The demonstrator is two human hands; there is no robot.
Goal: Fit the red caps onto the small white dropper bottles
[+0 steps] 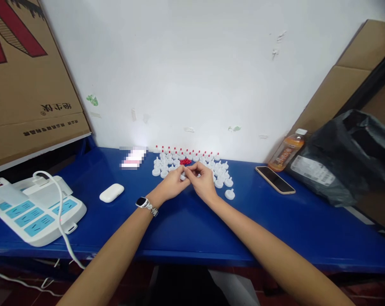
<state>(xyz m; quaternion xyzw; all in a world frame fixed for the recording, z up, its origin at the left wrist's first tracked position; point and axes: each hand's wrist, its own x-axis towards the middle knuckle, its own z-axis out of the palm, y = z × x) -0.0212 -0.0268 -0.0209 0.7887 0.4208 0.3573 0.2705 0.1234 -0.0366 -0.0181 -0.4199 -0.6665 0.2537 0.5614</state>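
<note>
My left hand [173,184], with a watch [143,202] on its wrist, is closed around a white nozzle cap [183,175], of which only a small part shows. My right hand [203,180] meets it with thumb and fingers pinched at the top of that cap; what sits between those fingertips is hidden. Just beyond my hands lies a small heap of red tips [185,161]. White nozzle caps [164,174] stand in groups to both sides, and one cap [229,194] sits apart at the near right. Along the wall, a row of caps wears red tips [181,149].
On the left are a white power strip [36,221] with a cable and a white earbud case [111,193]. A phone [275,180], an orange drink bottle [287,151] and a black plastic bag [338,148] occupy the right. A cardboard box [33,85] rises at the left.
</note>
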